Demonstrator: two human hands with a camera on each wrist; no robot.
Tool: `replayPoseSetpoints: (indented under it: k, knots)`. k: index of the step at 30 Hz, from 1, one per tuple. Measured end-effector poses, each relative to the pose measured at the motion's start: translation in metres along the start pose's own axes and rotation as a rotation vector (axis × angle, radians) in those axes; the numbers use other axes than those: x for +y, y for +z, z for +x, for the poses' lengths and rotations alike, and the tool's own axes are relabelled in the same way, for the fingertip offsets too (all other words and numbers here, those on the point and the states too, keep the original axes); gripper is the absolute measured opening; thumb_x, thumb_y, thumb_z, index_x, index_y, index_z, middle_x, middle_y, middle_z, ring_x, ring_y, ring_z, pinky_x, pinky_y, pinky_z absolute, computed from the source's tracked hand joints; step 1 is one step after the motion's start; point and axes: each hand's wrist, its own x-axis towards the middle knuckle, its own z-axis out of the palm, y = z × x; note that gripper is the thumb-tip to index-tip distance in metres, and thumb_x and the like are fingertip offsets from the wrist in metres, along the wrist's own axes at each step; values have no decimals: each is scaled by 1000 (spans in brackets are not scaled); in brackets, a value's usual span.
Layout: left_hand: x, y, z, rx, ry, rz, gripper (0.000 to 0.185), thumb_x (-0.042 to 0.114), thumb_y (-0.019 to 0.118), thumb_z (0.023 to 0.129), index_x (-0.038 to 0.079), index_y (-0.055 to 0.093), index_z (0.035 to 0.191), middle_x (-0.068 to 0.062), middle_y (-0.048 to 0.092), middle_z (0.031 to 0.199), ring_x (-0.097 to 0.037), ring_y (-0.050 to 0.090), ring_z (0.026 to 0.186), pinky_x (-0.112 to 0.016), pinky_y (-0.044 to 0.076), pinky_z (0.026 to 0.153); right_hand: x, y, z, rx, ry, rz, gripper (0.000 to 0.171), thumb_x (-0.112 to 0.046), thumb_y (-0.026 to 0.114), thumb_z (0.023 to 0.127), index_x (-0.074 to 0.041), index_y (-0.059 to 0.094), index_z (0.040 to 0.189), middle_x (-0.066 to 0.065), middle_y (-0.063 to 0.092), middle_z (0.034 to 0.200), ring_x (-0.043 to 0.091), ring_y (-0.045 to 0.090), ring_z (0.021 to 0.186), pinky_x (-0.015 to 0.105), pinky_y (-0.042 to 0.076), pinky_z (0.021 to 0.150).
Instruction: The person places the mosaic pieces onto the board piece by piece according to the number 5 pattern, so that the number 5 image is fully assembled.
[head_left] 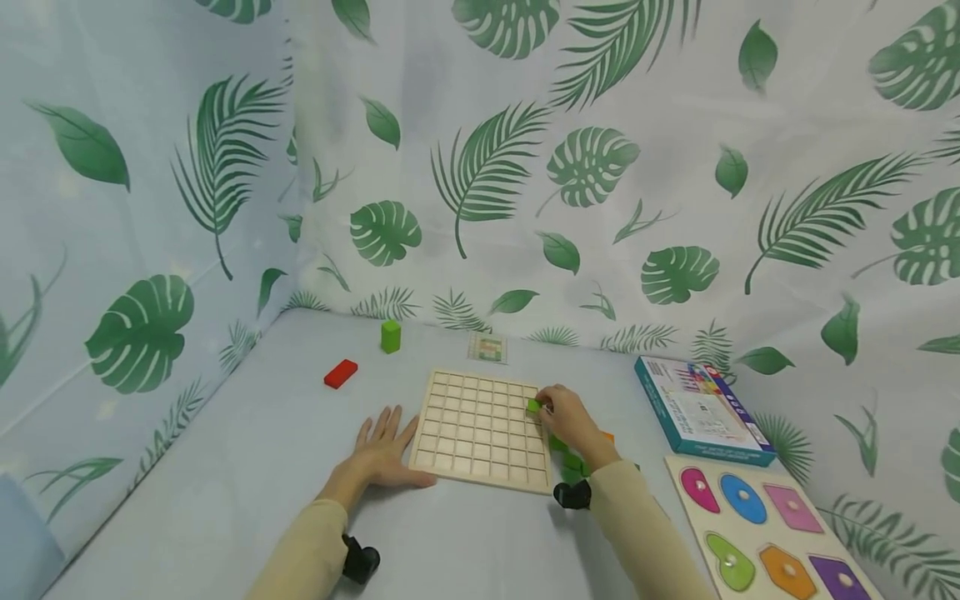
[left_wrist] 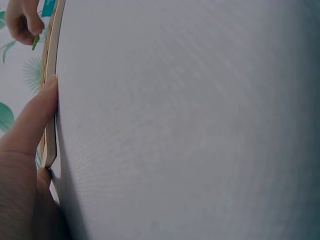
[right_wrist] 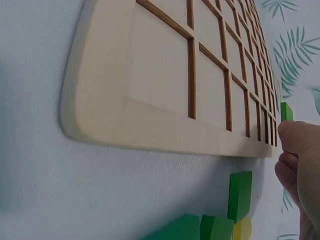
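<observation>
A pale wooden grid board (head_left: 480, 481) lies flat on the table, its square cells divided by thin ridges. Spread along its left side, my left hand (head_left: 382, 457) has straight fingers, and the thumb (left_wrist: 42, 107) touches the board's edge in the left wrist view. At the far right part of the board, my right hand (head_left: 567, 417) pinches a small bright green block (right_wrist: 286, 111) between thumb and fingers. Whether that block touches the board cannot be told. Partly under the right forearm are several green blocks (right_wrist: 240, 196) and a yellow piece (right_wrist: 243, 229).
Beyond the board lie a red block (head_left: 341, 373), an upright green block (head_left: 391, 337) and a small pattern card (head_left: 488, 347). To the right are a teal-edged box (head_left: 705, 408) and a knobbed shape puzzle (head_left: 750, 508). Leaf-printed cloth (head_left: 495, 283) bounds the table's back and sides.
</observation>
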Motion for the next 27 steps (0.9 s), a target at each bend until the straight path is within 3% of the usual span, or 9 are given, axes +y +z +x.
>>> replayPoseSetpoints:
  k: [9, 14, 18, 27]
  knots:
    - [-10, 12, 15, 20, -7, 37, 116, 80, 58, 64, 14, 19, 152, -17, 0, 157, -32, -9, 142, -51, -8, 111, 4, 10, 13, 6, -59, 5, 15, 1, 63, 87, 4, 65, 102, 10, 58, 92, 19, 54, 79, 31, 50, 68]
    - [-4, 7, 9, -14, -25, 44, 111, 74, 61, 68, 13, 19, 152, -18, 1, 157, -33, -8, 142, -51, -7, 111, 3, 17, 17, -13, -57, 5, 14, -1, 63, 87, 3, 65, 101, 9, 58, 91, 18, 54, 78, 30, 50, 67]
    - [0, 2, 4, 9, -8, 16, 108, 69, 65, 69, 9, 25, 150, -21, 7, 155, -35, -2, 142, -53, -3, 111, 1, 19, 21, -19, -71, 16, 14, 1, 63, 88, 4, 64, 101, 11, 57, 92, 20, 55, 80, 31, 50, 69]
    - [-5, 7, 7, 13, -11, 9, 115, 78, 59, 66, 11, 22, 151, -19, 3, 156, -32, -7, 143, -51, -8, 111, -2, 23, 28, -31, -64, 8, 13, 2, 63, 87, 5, 65, 100, 12, 54, 93, 21, 56, 79, 31, 52, 69]
